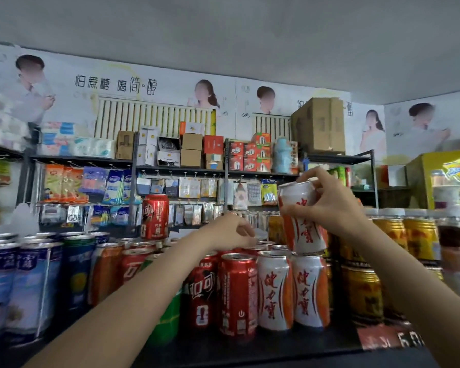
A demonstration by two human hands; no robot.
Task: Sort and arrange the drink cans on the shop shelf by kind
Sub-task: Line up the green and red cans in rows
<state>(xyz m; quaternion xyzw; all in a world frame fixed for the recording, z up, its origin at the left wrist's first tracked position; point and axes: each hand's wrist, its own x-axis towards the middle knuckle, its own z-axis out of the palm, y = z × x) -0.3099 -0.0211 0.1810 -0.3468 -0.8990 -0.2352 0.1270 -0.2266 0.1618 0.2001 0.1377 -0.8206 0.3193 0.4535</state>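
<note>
Hidden or unclear: the left arm crosses in front of a green can (168, 318), so only part of it shows; the rear cans show little more than their tops; the gold cans (361, 296) at right are blurred, and the price tag (391, 338) on the shelf edge is cut off and unreadable.
Left hand (233, 233): reaches over the tops of the red cans (237, 293), fingers curled down behind them; I cannot tell whether it holds anything.
Right hand (329, 200): grips a white can (300, 221) near its top, thumb on the near side and fingers over the rim.
Held white can: white with orange side panels and red script, tilted, its base touching the top of another white can in the front row.
White cans (292, 290): two of the same kind stand upright side by side at the shelf front, right of the red cans.
Other cans: blue cans (19, 285) at far left, then an orange can (105, 272); one red can (154, 216) stands higher, on top of the rear ones.
Shelf (250, 349): dark, with a flat front edge.
Room: a small shop; racks (170, 168) behind carry boxes and hanging packets, posters (117, 86) cover the wall, and a yellow cooler (446, 176) stands at far right.
</note>
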